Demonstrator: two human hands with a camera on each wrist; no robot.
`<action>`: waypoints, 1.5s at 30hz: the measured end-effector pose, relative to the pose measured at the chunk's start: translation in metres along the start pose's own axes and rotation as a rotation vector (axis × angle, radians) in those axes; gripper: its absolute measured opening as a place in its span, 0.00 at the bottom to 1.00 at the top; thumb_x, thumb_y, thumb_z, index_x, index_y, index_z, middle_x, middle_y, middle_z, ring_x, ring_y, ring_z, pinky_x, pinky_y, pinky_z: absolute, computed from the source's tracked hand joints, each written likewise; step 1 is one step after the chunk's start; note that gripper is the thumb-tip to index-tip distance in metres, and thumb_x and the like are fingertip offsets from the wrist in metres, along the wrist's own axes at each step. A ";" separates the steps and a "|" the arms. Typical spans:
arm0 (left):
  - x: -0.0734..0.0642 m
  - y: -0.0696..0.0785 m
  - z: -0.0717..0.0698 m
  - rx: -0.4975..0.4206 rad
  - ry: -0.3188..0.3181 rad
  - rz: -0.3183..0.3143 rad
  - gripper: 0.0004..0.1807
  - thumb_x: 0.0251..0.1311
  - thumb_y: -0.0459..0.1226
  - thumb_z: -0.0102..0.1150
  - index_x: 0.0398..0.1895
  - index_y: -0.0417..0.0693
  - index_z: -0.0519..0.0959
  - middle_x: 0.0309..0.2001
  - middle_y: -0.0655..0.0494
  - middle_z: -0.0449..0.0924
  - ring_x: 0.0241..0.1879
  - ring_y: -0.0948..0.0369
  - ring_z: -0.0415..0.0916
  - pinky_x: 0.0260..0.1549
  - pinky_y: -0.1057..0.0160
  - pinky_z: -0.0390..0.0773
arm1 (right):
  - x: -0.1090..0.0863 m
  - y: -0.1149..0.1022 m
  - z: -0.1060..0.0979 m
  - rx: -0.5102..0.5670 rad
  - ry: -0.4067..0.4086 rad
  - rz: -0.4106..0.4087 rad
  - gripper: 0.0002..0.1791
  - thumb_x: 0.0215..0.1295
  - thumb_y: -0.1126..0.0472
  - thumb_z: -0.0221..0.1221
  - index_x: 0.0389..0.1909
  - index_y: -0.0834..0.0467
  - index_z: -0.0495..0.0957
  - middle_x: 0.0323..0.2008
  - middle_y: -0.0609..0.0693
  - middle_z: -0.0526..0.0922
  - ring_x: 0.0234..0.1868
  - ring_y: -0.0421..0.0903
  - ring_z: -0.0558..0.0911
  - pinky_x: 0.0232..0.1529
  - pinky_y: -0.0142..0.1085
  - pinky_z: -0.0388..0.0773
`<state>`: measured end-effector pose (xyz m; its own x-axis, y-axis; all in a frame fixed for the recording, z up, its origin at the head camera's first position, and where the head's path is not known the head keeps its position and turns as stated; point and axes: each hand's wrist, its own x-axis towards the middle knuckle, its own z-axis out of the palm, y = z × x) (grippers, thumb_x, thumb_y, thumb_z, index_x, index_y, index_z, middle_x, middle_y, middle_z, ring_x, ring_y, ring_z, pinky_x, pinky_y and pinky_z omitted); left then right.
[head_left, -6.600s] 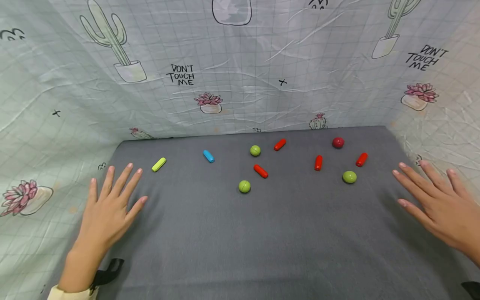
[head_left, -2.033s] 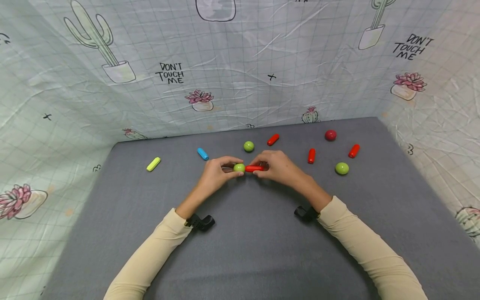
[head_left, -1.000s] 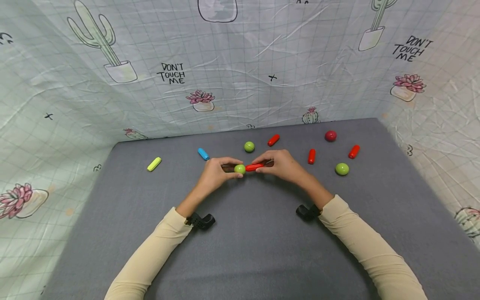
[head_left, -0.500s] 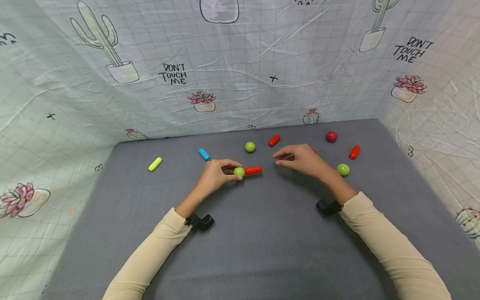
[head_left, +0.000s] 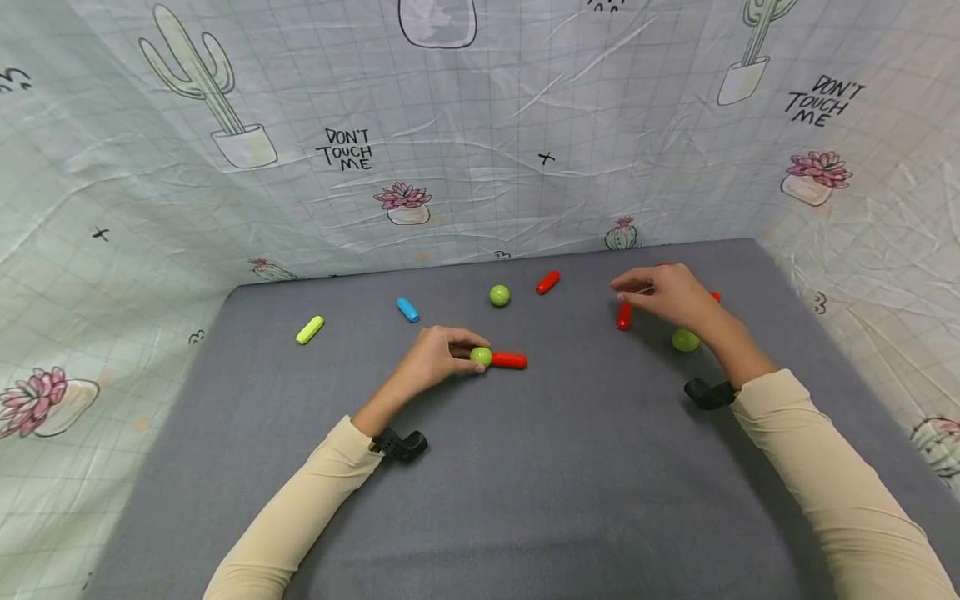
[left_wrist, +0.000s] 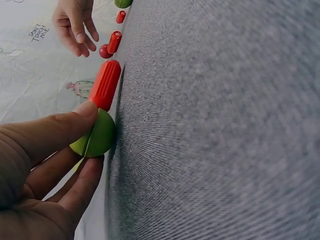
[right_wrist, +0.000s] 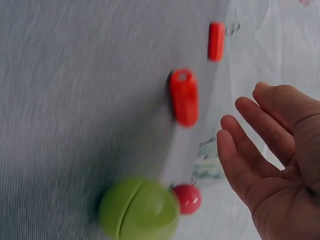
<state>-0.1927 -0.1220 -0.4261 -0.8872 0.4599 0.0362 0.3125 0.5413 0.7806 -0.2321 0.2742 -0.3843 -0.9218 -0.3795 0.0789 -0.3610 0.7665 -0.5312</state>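
My left hand (head_left: 438, 360) pinches a green ball (head_left: 481, 357) between thumb and fingertips at mid-table. A red ribbed stick (head_left: 509, 361) projects to the right from that ball, end against it; the left wrist view shows the ball's groove (left_wrist: 101, 135) and the stick (left_wrist: 106, 84) close up. My right hand (head_left: 670, 293) hovers at the right with fingers loosely bent and nothing between them. Just below its fingertips lies another red stick (head_left: 624, 317), seen whole in the right wrist view. A second green ball (head_left: 685, 340) is partly covered by the right wrist.
Along the back lie a yellow stick (head_left: 310, 330), a blue stick (head_left: 408, 310), a green ball (head_left: 499, 295) and a red stick (head_left: 547, 282). A dark red ball (right_wrist: 188, 198) and one more red stick (head_left: 716, 297) are mostly behind the right hand. A printed cloth hangs behind.
Both hands came in from the sides; the left took the green ball, the right brought the red stick against it. The right then let go and moved right; ball and stick shifted slightly nearer.
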 end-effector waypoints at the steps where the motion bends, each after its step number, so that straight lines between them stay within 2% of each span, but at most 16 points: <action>1: 0.000 0.000 0.000 0.001 -0.012 0.002 0.19 0.53 0.34 0.77 0.50 0.45 0.88 0.48 0.52 0.88 0.45 0.61 0.86 0.43 0.64 0.84 | 0.000 0.004 -0.001 -0.004 -0.003 0.007 0.15 0.71 0.63 0.63 0.56 0.60 0.84 0.50 0.58 0.87 0.51 0.57 0.85 0.54 0.54 0.80; 7: 0.002 -0.001 0.000 0.037 -0.037 0.022 0.18 0.54 0.33 0.76 0.51 0.46 0.88 0.49 0.52 0.87 0.46 0.61 0.85 0.44 0.64 0.84 | 0.001 0.023 -0.005 -0.044 -0.071 0.008 0.17 0.71 0.65 0.63 0.59 0.61 0.82 0.53 0.60 0.86 0.52 0.59 0.84 0.52 0.55 0.80; 12: 0.002 0.001 -0.002 0.084 -0.025 0.040 0.19 0.54 0.33 0.76 0.52 0.47 0.88 0.47 0.50 0.83 0.44 0.57 0.80 0.44 0.65 0.83 | 0.001 0.028 -0.003 -0.032 -0.150 -0.001 0.21 0.69 0.67 0.63 0.62 0.61 0.79 0.56 0.60 0.84 0.53 0.60 0.84 0.50 0.52 0.82; 15: 0.002 0.001 -0.003 0.088 -0.014 0.051 0.19 0.57 0.31 0.74 0.53 0.48 0.88 0.47 0.50 0.81 0.44 0.56 0.78 0.42 0.63 0.81 | 0.002 0.028 -0.002 -0.043 -0.169 -0.035 0.22 0.67 0.68 0.65 0.62 0.62 0.80 0.57 0.61 0.84 0.54 0.60 0.84 0.50 0.52 0.82; 21: 0.002 0.000 -0.005 0.080 -0.005 0.104 0.18 0.61 0.24 0.66 0.54 0.46 0.87 0.54 0.50 0.82 0.51 0.54 0.79 0.46 0.58 0.81 | 0.005 0.026 0.003 -0.124 -0.147 -0.147 0.18 0.62 0.70 0.68 0.54 0.62 0.85 0.53 0.61 0.85 0.57 0.61 0.81 0.56 0.57 0.78; 25: 0.002 -0.002 -0.005 0.041 0.008 0.062 0.17 0.66 0.24 0.60 0.55 0.44 0.85 0.56 0.49 0.82 0.55 0.54 0.80 0.51 0.58 0.82 | 0.007 0.025 0.007 -0.131 -0.134 -0.168 0.15 0.61 0.69 0.70 0.49 0.62 0.86 0.50 0.61 0.86 0.53 0.60 0.82 0.56 0.57 0.78; 28: 0.002 -0.002 -0.004 0.005 0.021 0.022 0.15 0.67 0.29 0.63 0.56 0.45 0.84 0.55 0.49 0.83 0.53 0.54 0.81 0.51 0.58 0.82 | 0.008 0.023 0.010 -0.128 -0.129 -0.131 0.13 0.60 0.66 0.71 0.47 0.60 0.87 0.47 0.57 0.87 0.47 0.55 0.83 0.51 0.52 0.80; 31: 0.003 -0.003 -0.003 -0.010 0.030 -0.003 0.16 0.65 0.35 0.68 0.55 0.45 0.84 0.52 0.49 0.84 0.50 0.55 0.83 0.47 0.59 0.84 | 0.007 0.020 0.014 -0.126 -0.126 -0.105 0.12 0.60 0.64 0.73 0.45 0.58 0.87 0.43 0.53 0.88 0.41 0.49 0.82 0.46 0.48 0.81; 36: 0.008 -0.005 0.001 -0.013 0.046 -0.024 0.15 0.60 0.38 0.73 0.50 0.47 0.86 0.47 0.52 0.87 0.46 0.59 0.85 0.42 0.62 0.84 | 0.003 0.011 0.023 -0.070 -0.100 -0.077 0.13 0.61 0.63 0.72 0.46 0.57 0.87 0.42 0.51 0.88 0.40 0.46 0.82 0.43 0.43 0.80; 42: 0.011 -0.005 0.001 -0.037 0.055 0.020 0.15 0.59 0.35 0.73 0.49 0.43 0.87 0.46 0.50 0.88 0.48 0.57 0.86 0.44 0.63 0.84 | 0.002 0.001 0.035 -0.032 -0.055 -0.144 0.13 0.61 0.63 0.73 0.47 0.56 0.88 0.43 0.50 0.89 0.41 0.47 0.83 0.44 0.45 0.80; 45: 0.013 -0.004 0.001 -0.030 0.058 0.014 0.15 0.58 0.35 0.74 0.48 0.44 0.88 0.46 0.51 0.88 0.48 0.58 0.86 0.45 0.63 0.84 | 0.003 -0.004 0.038 -0.038 -0.040 -0.163 0.13 0.60 0.62 0.73 0.46 0.55 0.89 0.42 0.49 0.89 0.41 0.46 0.83 0.44 0.45 0.80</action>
<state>-0.2055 -0.1174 -0.4297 -0.9013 0.4252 0.0829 0.3157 0.5136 0.7978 -0.2281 0.2502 -0.4143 -0.8447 -0.5198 0.1272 -0.5108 0.7121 -0.4817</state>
